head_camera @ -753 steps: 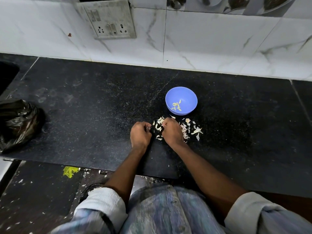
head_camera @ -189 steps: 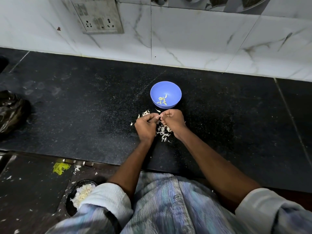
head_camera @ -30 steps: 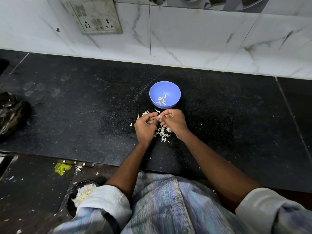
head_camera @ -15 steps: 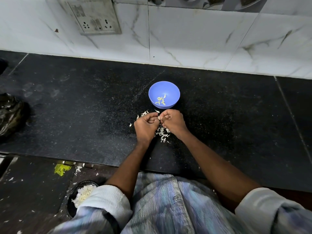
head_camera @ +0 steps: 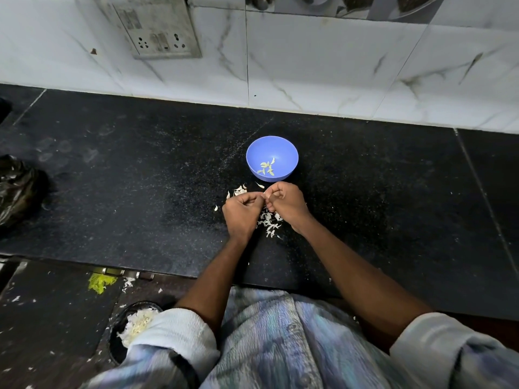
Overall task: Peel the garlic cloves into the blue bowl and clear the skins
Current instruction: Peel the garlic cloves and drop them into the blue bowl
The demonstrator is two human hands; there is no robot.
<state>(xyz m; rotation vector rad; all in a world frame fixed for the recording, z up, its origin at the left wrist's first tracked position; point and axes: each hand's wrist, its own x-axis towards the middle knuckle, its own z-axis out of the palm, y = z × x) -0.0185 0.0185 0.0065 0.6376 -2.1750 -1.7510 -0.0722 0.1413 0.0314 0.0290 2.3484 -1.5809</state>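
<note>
Right now, from the head view, I see my left hand (head_camera: 243, 211) and right hand (head_camera: 286, 203) curled fingertip to fingertip, pinching what I judge is a garlic clove, too small to confirm, over scattered skins (head_camera: 269, 221). Peeling continues; next, drop it into the blue bowl (head_camera: 290, 155) just beyond. The counter (head_camera: 126, 192) offers room leftward.

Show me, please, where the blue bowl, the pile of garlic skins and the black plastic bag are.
blue bowl (head_camera: 289, 153): head view, on the bare inner wall at its right.
garlic skins (head_camera: 270, 221): head view, middle of the white pile between the wrists.
black plastic bag (head_camera: 16, 189): head view, on its crumpled middle at the counter's left edge.
</note>
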